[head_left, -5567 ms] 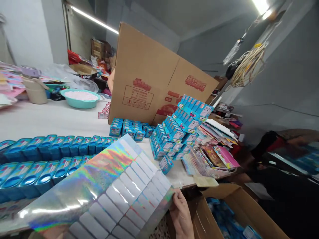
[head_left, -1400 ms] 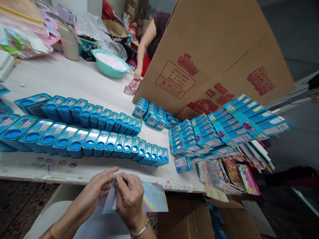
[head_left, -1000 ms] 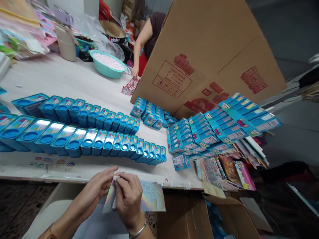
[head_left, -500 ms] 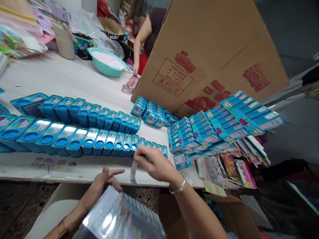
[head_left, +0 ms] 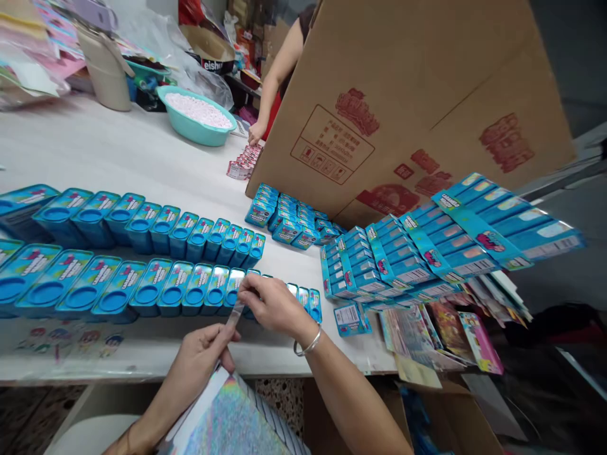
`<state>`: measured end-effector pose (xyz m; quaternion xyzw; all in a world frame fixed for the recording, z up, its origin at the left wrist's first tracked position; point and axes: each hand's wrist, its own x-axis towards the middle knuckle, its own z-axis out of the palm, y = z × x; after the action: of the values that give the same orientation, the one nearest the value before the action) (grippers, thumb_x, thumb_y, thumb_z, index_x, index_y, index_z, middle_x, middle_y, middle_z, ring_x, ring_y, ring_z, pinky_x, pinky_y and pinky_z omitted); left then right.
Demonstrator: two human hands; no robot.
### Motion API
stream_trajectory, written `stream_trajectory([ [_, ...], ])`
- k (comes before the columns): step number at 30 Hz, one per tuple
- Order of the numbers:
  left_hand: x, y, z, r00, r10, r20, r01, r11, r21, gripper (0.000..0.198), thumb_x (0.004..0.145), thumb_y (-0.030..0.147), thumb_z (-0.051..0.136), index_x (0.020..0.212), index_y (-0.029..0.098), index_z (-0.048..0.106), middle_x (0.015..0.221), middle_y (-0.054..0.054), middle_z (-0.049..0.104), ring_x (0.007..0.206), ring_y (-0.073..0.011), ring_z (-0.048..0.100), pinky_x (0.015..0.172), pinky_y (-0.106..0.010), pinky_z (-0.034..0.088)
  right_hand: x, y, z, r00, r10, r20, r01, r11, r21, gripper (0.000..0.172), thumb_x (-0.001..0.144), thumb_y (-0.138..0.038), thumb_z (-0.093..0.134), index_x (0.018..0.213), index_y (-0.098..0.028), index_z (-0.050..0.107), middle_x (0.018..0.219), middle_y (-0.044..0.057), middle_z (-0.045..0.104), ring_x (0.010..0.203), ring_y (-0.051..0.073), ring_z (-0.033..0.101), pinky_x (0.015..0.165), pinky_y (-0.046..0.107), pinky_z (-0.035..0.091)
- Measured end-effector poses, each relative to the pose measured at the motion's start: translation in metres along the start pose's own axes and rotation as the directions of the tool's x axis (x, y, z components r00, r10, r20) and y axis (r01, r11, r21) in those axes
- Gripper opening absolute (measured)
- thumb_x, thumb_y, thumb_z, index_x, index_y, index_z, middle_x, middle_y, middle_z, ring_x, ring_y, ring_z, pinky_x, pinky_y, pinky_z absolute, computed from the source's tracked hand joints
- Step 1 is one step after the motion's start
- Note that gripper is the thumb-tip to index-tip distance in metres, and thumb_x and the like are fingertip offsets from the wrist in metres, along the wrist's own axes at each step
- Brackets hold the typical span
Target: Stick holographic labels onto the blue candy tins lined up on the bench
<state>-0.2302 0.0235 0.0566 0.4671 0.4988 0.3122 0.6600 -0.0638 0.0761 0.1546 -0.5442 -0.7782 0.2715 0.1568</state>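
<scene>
My right hand [head_left: 275,309] pinches the upper end of a short strip of clear tape [head_left: 234,314] between thumb and fingertips, just in front of the row of blue tins. The strip's lower end meets my left hand [head_left: 203,354], whose thumb and forefinger are pressed together on it. Beneath my left fingers is the corner of a shiny, rainbow-sheened box [head_left: 237,420], at the bottom of the view and nearer to me than the table edge. Most of that box lies beyond the lower border.
Two rows of blue tins [head_left: 154,284] stand along the white table [head_left: 156,170]. To the right are stacked blue cartons [head_left: 408,253]. A large cardboard box [head_left: 417,95] rises behind. A teal basin [head_left: 199,129] stands farther back, near another person's hand [head_left: 257,131] over pink packets [head_left: 244,161].
My right hand has moved slightly left with the tape. My left hand has come up, its spread fingers closing at the tape's lower end. The camera view has shifted a little.
</scene>
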Motion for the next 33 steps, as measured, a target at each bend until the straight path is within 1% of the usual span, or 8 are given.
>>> stream_trajectory([
  [8, 0.009, -0.009, 0.003, 0.989, 0.039, -0.140, -0.039, 0.999, 0.002, 0.064, 0.078, 0.082, 0.060, 0.069, 0.021, 0.073, 0.052, -0.003, 0.067, 0.055, -0.0191, 0.056, 0.062, -0.029, 0.042, 0.015, 0.015, 0.017, 0.980, -0.131, -0.152, 0.099, 0.975, -0.198, 0.008, 0.096, -0.016, 0.063, 0.090, -0.021, 0.063, 0.102, 0.004, 0.065, 0.100, 0.019, 0.060, 0.083, 0.030, 0.046],
  [13, 0.016, -0.011, 0.004, 0.987, 0.016, -0.157, -0.013, 1.000, 0.021, 0.066, 0.079, 0.082, 0.058, 0.054, 0.022, 0.068, 0.057, -0.005, 0.070, 0.062, -0.0219, 0.061, 0.063, -0.030, 0.041, 0.023, 0.024, 0.027, 0.975, -0.172, -0.143, 0.133, 0.960, -0.248, 0.004, 0.096, -0.017, 0.064, 0.094, -0.020, 0.063, 0.123, 0.009, 0.065, 0.117, 0.023, 0.057, 0.095, 0.037, 0.047],
  [18, 0.029, -0.017, 0.003, 0.981, 0.026, -0.192, -0.017, 0.999, 0.049, 0.064, 0.078, 0.079, 0.060, 0.048, 0.024, 0.071, 0.066, -0.010, 0.076, 0.083, -0.0303, 0.069, 0.079, -0.033, 0.046, 0.028, 0.032, 0.031, 0.985, -0.109, -0.136, 0.089, 0.984, -0.152, 0.007, 0.094, -0.019, 0.068, 0.096, -0.022, 0.061, 0.109, 0.004, 0.069, 0.108, 0.021, 0.061, 0.092, 0.036, 0.045],
  [22, 0.037, -0.024, 0.001, 0.979, -0.034, -0.200, 0.055, 0.993, 0.100, 0.062, 0.080, 0.074, 0.060, 0.045, 0.023, 0.072, 0.075, -0.012, 0.079, 0.091, -0.0334, 0.070, 0.088, -0.034, 0.045, 0.038, 0.041, 0.035, 0.983, -0.026, -0.182, 0.040, 0.996, 0.075, 0.029, 0.086, -0.020, 0.075, 0.110, -0.023, 0.059, 0.108, 0.001, 0.069, 0.103, 0.019, 0.063, 0.089, 0.032, 0.047],
  [24, 0.039, -0.026, 0.001, 0.983, -0.034, -0.181, 0.056, 0.991, 0.121, 0.061, 0.081, 0.072, 0.060, 0.047, 0.023, 0.073, 0.075, -0.012, 0.078, 0.090, -0.0331, 0.069, 0.087, -0.035, 0.045, 0.047, 0.044, 0.038, 0.980, 0.002, -0.197, 0.023, 0.991, 0.128, 0.025, 0.087, -0.016, 0.071, 0.108, -0.022, 0.060, 0.108, 0.001, 0.069, 0.101, 0.018, 0.065, 0.088, 0.031, 0.048],
  [27, 0.035, -0.024, -0.002, 0.993, 0.006, -0.115, 0.009, 0.992, 0.126, 0.061, 0.079, 0.074, 0.061, 0.051, 0.021, 0.074, 0.068, -0.010, 0.075, 0.081, -0.0303, 0.067, 0.079, -0.033, 0.046, 0.052, 0.040, 0.038, 0.973, 0.013, -0.229, 0.002, 0.998, 0.065, 0.014, 0.093, -0.012, 0.062, 0.104, -0.022, 0.062, 0.101, 0.002, 0.072, 0.098, 0.018, 0.066, 0.089, 0.030, 0.049],
  [30, 0.019, -0.017, -0.009, 1.000, 0.015, -0.026, -0.014, 0.997, 0.071, 0.052, 0.074, 0.069, 0.072, 0.083, 0.019, 0.081, 0.080, -0.007, 0.077, 0.081, -0.0271, 0.066, 0.074, -0.030, 0.048, 0.026, 0.023, 0.030, 0.938, -0.082, -0.338, 0.071, 0.996, -0.045, 0.019, 0.099, -0.018, 0.058, 0.118, -0.020, 0.061, 0.114, 0.006, 0.071, 0.113, 0.020, 0.063, 0.099, 0.034, 0.048],
  [33, -0.004, -0.015, -0.016, 0.996, 0.073, 0.060, -0.076, 0.995, 0.058, 0.051, 0.072, 0.055, 0.082, 0.110, 0.021, 0.078, 0.096, -0.006, 0.076, 0.095, -0.0270, 0.068, 0.084, -0.029, 0.049, -0.037, -0.003, 0.025, 0.917, -0.154, -0.368, 0.142, 0.988, -0.062, 0.023, 0.103, -0.028, 0.054, 0.125, -0.022, 0.058, 0.120, 0.007, 0.069, 0.116, 0.020, 0.062, 0.098, 0.034, 0.050],
])
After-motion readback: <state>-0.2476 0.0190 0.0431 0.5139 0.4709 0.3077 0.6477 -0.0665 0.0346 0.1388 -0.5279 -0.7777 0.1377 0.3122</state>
